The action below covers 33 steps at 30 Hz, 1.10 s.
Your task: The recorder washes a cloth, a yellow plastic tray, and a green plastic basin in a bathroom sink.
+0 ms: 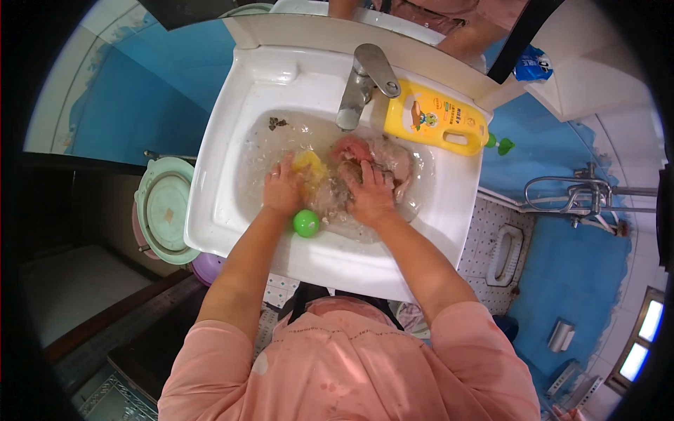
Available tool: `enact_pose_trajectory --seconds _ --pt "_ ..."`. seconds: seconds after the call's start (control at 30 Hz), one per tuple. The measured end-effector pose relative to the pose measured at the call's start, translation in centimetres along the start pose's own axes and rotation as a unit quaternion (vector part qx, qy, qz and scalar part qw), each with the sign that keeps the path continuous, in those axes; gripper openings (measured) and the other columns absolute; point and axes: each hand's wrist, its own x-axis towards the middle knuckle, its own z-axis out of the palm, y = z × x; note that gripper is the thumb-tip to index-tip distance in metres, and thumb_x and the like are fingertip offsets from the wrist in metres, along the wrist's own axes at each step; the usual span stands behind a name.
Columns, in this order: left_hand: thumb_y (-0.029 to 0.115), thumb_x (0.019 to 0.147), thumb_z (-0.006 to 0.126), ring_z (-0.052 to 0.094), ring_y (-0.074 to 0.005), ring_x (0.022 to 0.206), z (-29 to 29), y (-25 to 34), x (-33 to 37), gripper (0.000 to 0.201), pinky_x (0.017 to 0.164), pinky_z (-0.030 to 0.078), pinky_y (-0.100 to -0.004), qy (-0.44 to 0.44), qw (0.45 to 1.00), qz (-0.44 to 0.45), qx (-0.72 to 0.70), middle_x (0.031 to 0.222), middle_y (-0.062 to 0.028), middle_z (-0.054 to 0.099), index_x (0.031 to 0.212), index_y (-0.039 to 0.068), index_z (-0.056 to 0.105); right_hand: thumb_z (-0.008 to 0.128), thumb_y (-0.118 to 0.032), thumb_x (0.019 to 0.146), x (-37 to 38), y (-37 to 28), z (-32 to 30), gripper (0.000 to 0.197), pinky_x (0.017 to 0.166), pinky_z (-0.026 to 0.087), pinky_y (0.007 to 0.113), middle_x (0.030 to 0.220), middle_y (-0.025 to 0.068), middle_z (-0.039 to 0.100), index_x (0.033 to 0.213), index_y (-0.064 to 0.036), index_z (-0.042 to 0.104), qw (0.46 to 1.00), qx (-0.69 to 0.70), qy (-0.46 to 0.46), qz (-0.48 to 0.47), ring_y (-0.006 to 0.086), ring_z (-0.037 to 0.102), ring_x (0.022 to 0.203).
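Both of my hands are in the cloudy water of the white sink point(223, 203). My left hand point(283, 189), fingers spread, lies beside a soft yellow thing point(307, 164) at the water's surface; its kind is unclear. Over a wet pinkish, see-through bundle point(397, 165) that looks like soaked cloth or plastic, my right hand point(371, 196) rests with fingers stretched apart. A red-pink piece point(352, 149) shows just beyond its fingertips. Splashing water partly hides what lies under both hands. A round green ball or cap point(306, 223) sits near my left wrist at the sink's near edge.
A grey metal faucet point(365, 84) overhangs the basin's far side. On the right rim lies a yellow bottle point(439, 118) with a handle hole and a green end. Pale green basins point(168, 210) hang at the left. A mirror edge spans the back.
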Motion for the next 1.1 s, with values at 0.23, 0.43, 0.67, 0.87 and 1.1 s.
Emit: enact_pose_trajectory --seconds 0.23,0.43,0.67,0.87,1.1 --pt "0.045 0.072 0.063 0.036 -0.0364 0.123 -0.5 0.6 -0.4 0.05 0.098 0.03 -0.0526 0.015 0.988 -0.098 -0.115 0.139 -0.0027 0.038 0.118 0.025 0.059 0.062 -0.016 0.074 0.9 2.9 3.3 0.059 0.097 0.037 0.044 0.13 0.0175 0.041 0.13 -0.0252 0.047 0.988 0.149 0.043 -0.026 0.0326 0.048 0.113" --pt "0.031 0.064 0.072 0.041 -0.0345 0.118 -4.4 0.4 -3.6 0.045 0.093 0.034 -0.0513 0.201 0.978 -0.054 -0.023 0.129 -0.0029 0.046 0.107 0.024 0.065 0.061 -0.011 0.075 0.1 3.1 0.3 0.068 0.091 0.043 0.041 0.122 0.0191 0.049 0.137 -0.023 0.036 0.984 0.139 0.105 -0.035 0.0358 0.05 0.11" --pt "0.031 0.084 0.06 0.056 -0.0261 0.104 -7.3 -0.7 -4.5 0.036 0.087 0.045 -0.0423 0.048 0.675 -0.178 -0.714 0.119 -0.01 0.056 0.111 0.008 0.06 0.063 -0.013 0.074 0.0 2.1 1.6 0.079 0.094 0.041 0.044 0.122 0.0254 0.046 0.14 -0.0059 0.022 0.976 0.206 0.03 0.058 0.0386 0.049 0.112" --pt "0.042 0.093 0.034 0.041 -0.0508 0.117 -10.5 -1.3 -6.4 0.057 0.096 0.031 -0.0639 -0.117 0.235 -0.046 -0.964 0.134 -0.0217 0.042 0.138 0.007 0.034 0.061 -0.007 0.072 -2.0 0.8 -0.6 0.069 0.092 0.042 0.043 0.118 0.0234 0.051 0.135 -0.006 0.033 0.968 0.236 0.082 0.036 0.0384 0.049 0.11" --pt "0.055 0.089 0.036 0.026 -0.0554 0.126 -12.0 -0.3 -8.0 0.071 0.099 0.022 -0.0688 -0.17 0.145 0.048 -0.973 0.144 -0.0212 0.026 0.144 0.012 0.022 0.053 0.004 0.074 -5.7 1.5 -4.8 0.054 0.088 0.044 0.04 0.111 0.0214 0.055 0.126 -0.0044 0.046 0.956 0.256 0.138 -0.038 0.0372 0.053 0.101"
